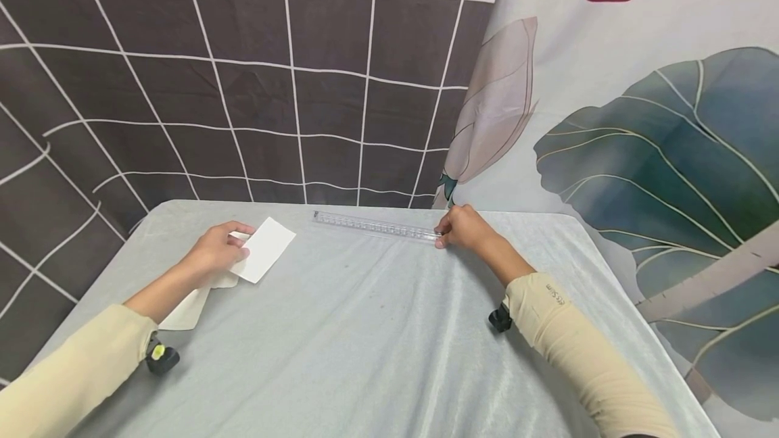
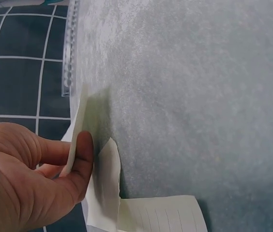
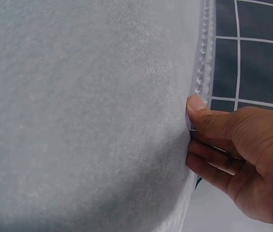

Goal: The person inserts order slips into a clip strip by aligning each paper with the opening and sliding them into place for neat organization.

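White paper [image 1: 268, 251] pinched in left hand [image 1: 216, 249].

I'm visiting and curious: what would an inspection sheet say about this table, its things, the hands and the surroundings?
Surface: pale grey cloth, lightly creased.
Job's things: clear ruler-like strip near the far edge; white paper, raised at a tilt.
Clutter: loose paper pieces on the cloth by the left forearm, one lined.
Hands: left hand pinches the white paper; right hand pinches the strip's right end.
Cables: nothing clearly seen.
Surroundings: dark white-gridded backdrop; pale leaf-print hanging.
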`<control>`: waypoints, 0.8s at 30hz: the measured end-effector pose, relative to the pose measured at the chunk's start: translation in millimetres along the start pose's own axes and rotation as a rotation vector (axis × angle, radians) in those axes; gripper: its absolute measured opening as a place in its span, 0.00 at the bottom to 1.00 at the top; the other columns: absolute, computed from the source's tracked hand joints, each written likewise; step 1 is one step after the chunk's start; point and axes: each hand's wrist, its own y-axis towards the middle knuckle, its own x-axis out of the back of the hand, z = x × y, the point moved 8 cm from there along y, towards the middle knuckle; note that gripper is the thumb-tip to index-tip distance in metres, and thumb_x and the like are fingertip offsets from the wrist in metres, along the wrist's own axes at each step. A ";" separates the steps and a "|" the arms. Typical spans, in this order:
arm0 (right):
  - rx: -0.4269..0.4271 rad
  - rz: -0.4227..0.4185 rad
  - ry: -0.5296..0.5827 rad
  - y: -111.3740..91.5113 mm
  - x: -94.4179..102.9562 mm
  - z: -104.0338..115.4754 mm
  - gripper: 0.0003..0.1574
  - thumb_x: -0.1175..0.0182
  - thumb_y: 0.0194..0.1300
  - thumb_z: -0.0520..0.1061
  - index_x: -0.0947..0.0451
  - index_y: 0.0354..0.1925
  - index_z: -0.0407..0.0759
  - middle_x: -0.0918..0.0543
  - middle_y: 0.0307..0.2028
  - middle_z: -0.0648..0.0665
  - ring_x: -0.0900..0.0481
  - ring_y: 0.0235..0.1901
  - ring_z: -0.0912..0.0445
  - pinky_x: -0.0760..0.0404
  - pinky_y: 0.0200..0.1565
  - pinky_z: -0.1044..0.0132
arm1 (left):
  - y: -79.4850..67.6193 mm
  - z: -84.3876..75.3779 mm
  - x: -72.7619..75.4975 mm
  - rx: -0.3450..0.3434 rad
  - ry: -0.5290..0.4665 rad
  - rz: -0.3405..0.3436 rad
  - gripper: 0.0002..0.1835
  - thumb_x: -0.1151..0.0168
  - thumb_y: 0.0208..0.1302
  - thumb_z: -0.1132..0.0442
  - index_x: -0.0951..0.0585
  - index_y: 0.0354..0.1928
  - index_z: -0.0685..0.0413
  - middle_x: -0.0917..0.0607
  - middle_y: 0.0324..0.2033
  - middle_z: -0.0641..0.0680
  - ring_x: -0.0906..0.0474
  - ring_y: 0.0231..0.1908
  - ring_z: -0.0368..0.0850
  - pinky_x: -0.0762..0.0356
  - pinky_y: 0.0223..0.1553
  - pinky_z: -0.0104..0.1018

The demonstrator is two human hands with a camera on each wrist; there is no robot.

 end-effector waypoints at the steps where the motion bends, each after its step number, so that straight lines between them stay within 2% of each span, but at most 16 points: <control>1: 0.000 -0.001 0.000 -0.1 0.3 -0.2 0.18 0.13 0.57 0.42 0.04 0.42 0.33 0.03 0.37 0.39 0.09 0.38 0.51 0.08 0.49 0.50 | 0.0 -0.4 0.0 -0.002 -0.001 0.000 0.31 0.42 0.80 0.70 0.32 0.81 0.69 0.24 0.69 0.82 0.21 0.67 0.77 0.17 0.67 0.67; 9: 0.016 -0.008 0.001 0.9 0.5 -0.1 0.18 0.13 0.57 0.42 0.04 0.43 0.33 0.03 0.38 0.38 0.08 0.39 0.49 0.07 0.50 0.50 | 2.3 4.1 -2.8 0.014 -0.037 0.010 0.31 0.43 0.81 0.70 0.33 0.82 0.69 0.27 0.73 0.82 0.24 0.70 0.78 0.18 0.70 0.66; 16: 0.018 -0.006 0.004 -0.2 -0.2 1.8 0.17 0.13 0.57 0.41 0.04 0.42 0.34 0.03 0.39 0.38 0.09 0.38 0.51 0.08 0.49 0.51 | 2.5 5.4 -3.2 0.003 -0.062 0.006 0.31 0.42 0.81 0.70 0.33 0.82 0.69 0.26 0.72 0.82 0.22 0.69 0.76 0.17 0.64 0.55; 24: 0.016 -0.010 0.003 -0.8 1.7 1.5 0.17 0.12 0.57 0.42 0.04 0.43 0.33 0.03 0.39 0.38 0.07 0.40 0.48 0.07 0.50 0.50 | 2.6 0.9 -3.7 0.003 -0.094 0.011 0.32 0.42 0.81 0.69 0.34 0.82 0.69 0.27 0.74 0.82 0.24 0.72 0.77 0.21 0.71 0.65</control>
